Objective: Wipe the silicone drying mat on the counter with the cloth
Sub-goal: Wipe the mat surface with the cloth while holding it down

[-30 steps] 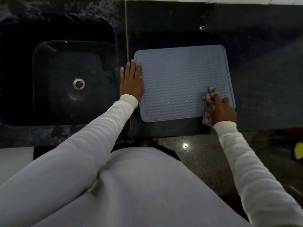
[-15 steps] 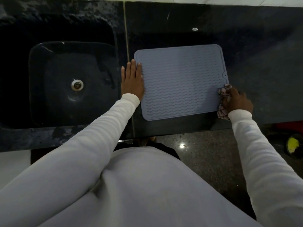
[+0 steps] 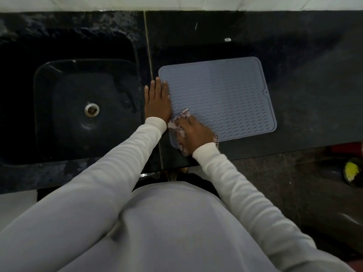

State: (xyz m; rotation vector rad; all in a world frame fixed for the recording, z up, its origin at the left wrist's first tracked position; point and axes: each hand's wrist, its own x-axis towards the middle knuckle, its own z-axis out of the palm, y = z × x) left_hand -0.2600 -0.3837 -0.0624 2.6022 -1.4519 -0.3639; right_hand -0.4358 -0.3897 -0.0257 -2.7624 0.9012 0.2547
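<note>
The grey silicone drying mat (image 3: 220,97) lies flat on the dark counter (image 3: 306,75) just right of the sink (image 3: 86,108), and the wiping stroke is in hand. The right hand (image 3: 193,132) presses a bunched checked cloth (image 3: 179,124) onto the mat's near-left corner, fingers curled over it. The left hand (image 3: 157,103), fingers flat and released, pins the mat's left edge. The next stroke likely calls for steady downward pressure across the ribbed surface toward the unwiped far side.
</note>
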